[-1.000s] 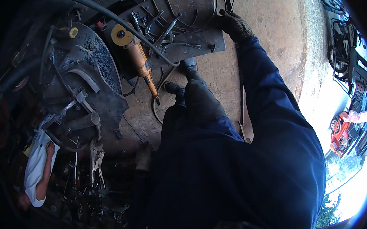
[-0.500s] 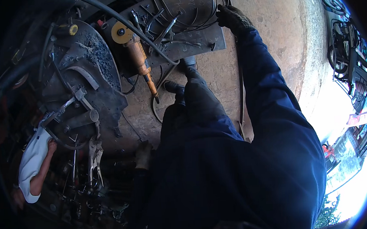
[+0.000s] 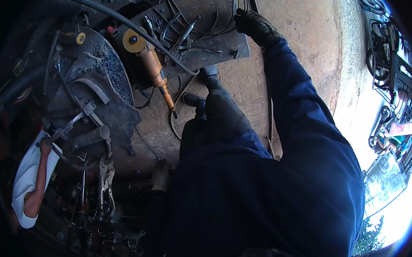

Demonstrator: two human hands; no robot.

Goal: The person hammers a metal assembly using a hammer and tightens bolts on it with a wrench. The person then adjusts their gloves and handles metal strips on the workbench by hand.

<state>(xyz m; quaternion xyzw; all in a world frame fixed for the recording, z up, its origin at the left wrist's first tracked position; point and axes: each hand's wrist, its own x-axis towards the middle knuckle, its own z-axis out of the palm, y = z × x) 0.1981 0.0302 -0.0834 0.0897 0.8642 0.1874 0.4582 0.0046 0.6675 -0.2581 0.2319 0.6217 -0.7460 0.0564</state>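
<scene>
My right hand (image 3: pixel 256 27), in a knitted work glove, is closed at the right end of a dark steel plate. Its fingers are round thin dark wires (image 3: pixel 236 2) that curve back across the plate (image 3: pixel 203 59). My left hand (image 3: pixel 161 175), also gloved, hangs low in shade by my side. A thin rod (image 3: pixel 147 142) runs up to its fingertips, but the fingers are too dark to make out. An orange angle grinder (image 3: pixel 152 66) with a yellow disc lies at the plate's left edge. Locking pliers and clamps (image 3: pixel 183 35) rest between it and my right hand.
At left stands a grimy worktable (image 3: pixel 118 109) bearing dark grit, a curved metal strip (image 3: pixel 94 87) and a pipe (image 3: pixel 93 137). Large locking pliers (image 3: pixel 106 183) hang below. A co-worker in white (image 3: pixel 31 182) is at far left. A hose (image 3: pixel 132 19) crosses the plate. Motorcycles (image 3: pixel 386 51) stand at right.
My right hand has shifted slightly left, and the wires with it. The co-worker's hand has moved up to the bar on the worktable. My left hand is nearly still.
</scene>
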